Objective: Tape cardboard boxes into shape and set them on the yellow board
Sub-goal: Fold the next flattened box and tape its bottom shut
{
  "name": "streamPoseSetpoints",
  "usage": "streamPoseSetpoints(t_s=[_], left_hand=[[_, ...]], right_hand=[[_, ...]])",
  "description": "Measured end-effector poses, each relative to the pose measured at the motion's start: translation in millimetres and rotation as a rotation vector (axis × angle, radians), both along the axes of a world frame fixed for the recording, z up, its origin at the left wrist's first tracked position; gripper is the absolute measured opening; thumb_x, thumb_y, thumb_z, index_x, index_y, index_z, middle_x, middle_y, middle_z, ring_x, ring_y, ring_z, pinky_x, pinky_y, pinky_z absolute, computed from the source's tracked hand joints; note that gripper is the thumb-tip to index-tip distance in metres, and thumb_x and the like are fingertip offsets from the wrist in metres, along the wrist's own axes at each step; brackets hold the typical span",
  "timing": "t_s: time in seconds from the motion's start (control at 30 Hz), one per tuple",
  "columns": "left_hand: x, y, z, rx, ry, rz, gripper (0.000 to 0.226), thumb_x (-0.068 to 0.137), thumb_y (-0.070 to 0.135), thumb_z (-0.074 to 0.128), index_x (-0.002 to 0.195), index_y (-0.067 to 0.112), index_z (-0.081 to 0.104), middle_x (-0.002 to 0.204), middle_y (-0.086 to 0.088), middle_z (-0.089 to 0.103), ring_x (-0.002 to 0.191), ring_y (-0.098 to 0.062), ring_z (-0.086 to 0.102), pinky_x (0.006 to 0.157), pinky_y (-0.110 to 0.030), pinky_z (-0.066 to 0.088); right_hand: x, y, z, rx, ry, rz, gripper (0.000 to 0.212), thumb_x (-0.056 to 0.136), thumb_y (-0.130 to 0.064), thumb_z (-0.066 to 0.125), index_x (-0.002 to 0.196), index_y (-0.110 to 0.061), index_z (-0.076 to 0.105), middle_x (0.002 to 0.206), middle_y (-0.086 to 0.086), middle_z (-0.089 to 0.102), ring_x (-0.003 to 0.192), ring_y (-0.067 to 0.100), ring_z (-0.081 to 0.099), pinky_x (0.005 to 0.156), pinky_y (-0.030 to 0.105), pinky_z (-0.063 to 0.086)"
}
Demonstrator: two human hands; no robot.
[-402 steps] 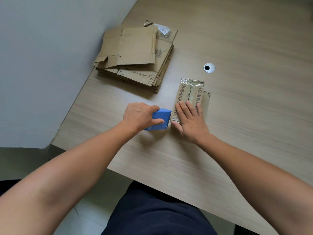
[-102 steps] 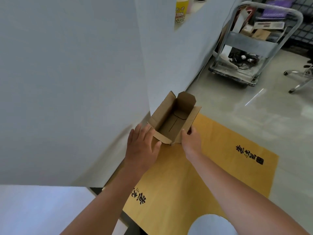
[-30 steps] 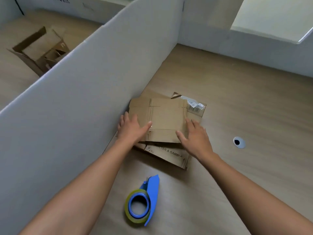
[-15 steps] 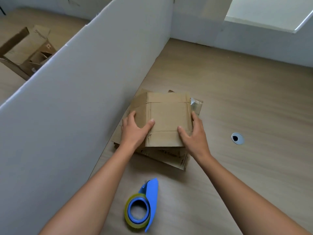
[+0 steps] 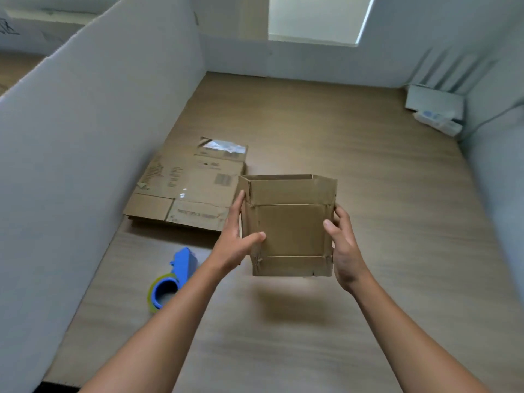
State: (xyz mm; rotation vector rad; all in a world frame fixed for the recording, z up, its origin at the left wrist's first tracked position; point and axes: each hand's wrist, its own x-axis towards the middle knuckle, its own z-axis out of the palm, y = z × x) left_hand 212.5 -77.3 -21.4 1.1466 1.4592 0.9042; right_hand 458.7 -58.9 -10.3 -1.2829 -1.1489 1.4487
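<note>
Head view, logged left to right. White partition (image 5: 85, 137) is seen along the left edge of the wooden desk (image 5: 397, 222). Tape dispenser (image 5: 173, 275), blue with a yellowish roll, is laid on the desk near the partition and is partly hidden by the left forearm. Stack of flattened cardboard (image 5: 187, 191) is laid beyond it, at the foot of the partition; shiny tape is noted on its far piece.

Left hand (image 5: 235, 239): fingers are extended, held close together and laid up the left wall of the cardboard box (image 5: 289, 228). Thumb is bent across the front face, so the left edge is pinched between thumb and fingers. Forearm is raised from lower left, wrist roughly straight.

Cardboard box: held clear of the desk between both hands, to the right of the flat stack and apart from it. A soft shadow is cast on the desk below. It is opened into a rectangular sleeve with the upper flaps standing. Whether the bottom is closed cannot be told.

Right hand (image 5: 343, 248): thumb is laid on the front face near the right edge; fingers are wrapped behind the right wall and are only partly seen. Palm is turned inward, forearm raised from lower right.

White flat items (image 5: 433, 106), blurred, are noted in the far right corner of the desk.
</note>
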Motion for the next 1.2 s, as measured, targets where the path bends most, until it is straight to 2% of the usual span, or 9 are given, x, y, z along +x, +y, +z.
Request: streamPoseSetpoints(t_s=[0.1, 0.2, 0.33, 0.43, 0.53, 0.73, 0.9, 1.07, 1.2], left_hand=[[49, -25, -4, -0.044, -0.166, 0.008, 0.086, 0.079, 0.049, 0.067, 0.154, 0.046, 0.025, 0.156, 0.017, 0.036, 0.141, 0.006, 0.036, 0.121, -0.045, 0.032], [88, -45, -14, -0.069, -0.171, -0.068, 0.084, 0.079, 0.064, 0.062, 0.151, 0.039, 0.025, 0.156, 0.012, 0.037, 0.146, -0.004, 0.036, 0.123, -0.045, 0.030], [125, -53, -22, -0.116, -0.030, -0.047, 0.096, 0.079, 0.075, 0.061, 0.156, 0.045, 0.012, 0.148, 0.001, 0.039, 0.139, -0.011, 0.042, 0.111, -0.030, 0.036], [139, -42, -24, -0.128, 0.113, 0.000, 0.088, 0.088, 0.071, 0.054, 0.160, 0.035, 0.019, 0.154, 0.001, 0.027, 0.141, -0.015, 0.039, 0.113, -0.030, 0.030], [139, -27, -30, -0.199, 0.245, 0.018, 0.090, 0.085, 0.081, 0.047, 0.158, 0.032, 0.028, 0.159, -0.001, 0.027, 0.143, -0.021, 0.039, 0.119, -0.042, 0.029], [136, -16, -46, -0.223, 0.360, -0.015, 0.079, 0.092, 0.071, 0.052, 0.156, 0.029, 0.034, 0.162, -0.004, 0.028, 0.149, -0.023, 0.029, 0.122, -0.044, 0.026], [122, 2, -46, -0.174, 0.409, 0.139, 0.095, 0.084, 0.072, 0.063, 0.160, 0.032, 0.023, 0.166, -0.001, 0.020, 0.154, -0.019, 0.018, 0.124, -0.042, 0.020], [113, 19, -37, -0.155, 0.222, 0.186, 0.105, 0.079, 0.078, 0.063, 0.162, 0.032, 0.016, 0.167, 0.002, 0.018, 0.152, -0.015, 0.022, 0.123, -0.038, 0.020], [112, 28, -29, -0.134, 0.176, 0.238, 0.106, 0.079, 0.079, 0.064, 0.162, 0.034, 0.015, 0.166, 0.002, 0.019, 0.151, -0.016, 0.025, 0.121, -0.036, 0.021]], right_hand=[[46, -33, -6, -0.040, 0.016, 0.002, 0.057, 0.090, -0.041, 0.055, 0.144, -0.034, 0.040, 0.138, -0.004, 0.057, 0.120, 0.008, 0.062, 0.088, 0.028, 0.055], [76, -61, -17, -0.068, -0.026, 0.001, 0.066, 0.080, -0.054, 0.063, 0.137, -0.034, 0.038, 0.137, 0.004, 0.054, 0.119, 0.012, 0.060, 0.094, 0.032, 0.054], [97, -80, -28, -0.027, -0.063, -0.063, 0.053, 0.086, -0.038, 0.066, 0.131, -0.033, 0.037, 0.134, 0.001, 0.055, 0.118, 0.004, 0.060, 0.094, 0.021, 0.050], [105, -77, -37, -0.034, -0.070, -0.040, 0.046, 0.098, -0.022, 0.064, 0.133, -0.038, 0.038, 0.138, -0.003, 0.055, 0.120, 0.008, 0.061, 0.099, 0.030, 0.052], [107, -68, -50, -0.072, -0.123, -0.044, 0.048, 0.100, -0.014, 0.061, 0.138, -0.033, 0.037, 0.137, -0.005, 0.057, 0.115, 0.011, 0.064, 0.101, 0.040, 0.053], [105, -57, -58, -0.120, -0.086, -0.085, 0.043, 0.100, 0.003, 0.049, 0.126, -0.032, 0.045, 0.133, 0.003, 0.061, 0.101, 0.008, 0.070, 0.095, 0.038, 0.055], [111, -48, -62, -0.098, -0.044, -0.056, 0.047, 0.098, 0.006, 0.049, 0.126, -0.031, 0.050, 0.126, 0.005, 0.065, 0.118, 0.024, 0.064, 0.102, 0.054, 0.050], [115, -42, -55, -0.069, -0.025, 0.004, 0.048, 0.099, 0.008, 0.048, 0.130, -0.029, 0.050, 0.126, -0.001, 0.062, 0.120, 0.016, 0.059, 0.104, 0.047, 0.048], [116, -35, -48, -0.033, 0.000, 0.013, 0.048, 0.101, 0.011, 0.043, 0.132, -0.026, 0.048, 0.128, 0.002, 0.061, 0.112, 0.005, 0.061, 0.098, 0.032, 0.052]])
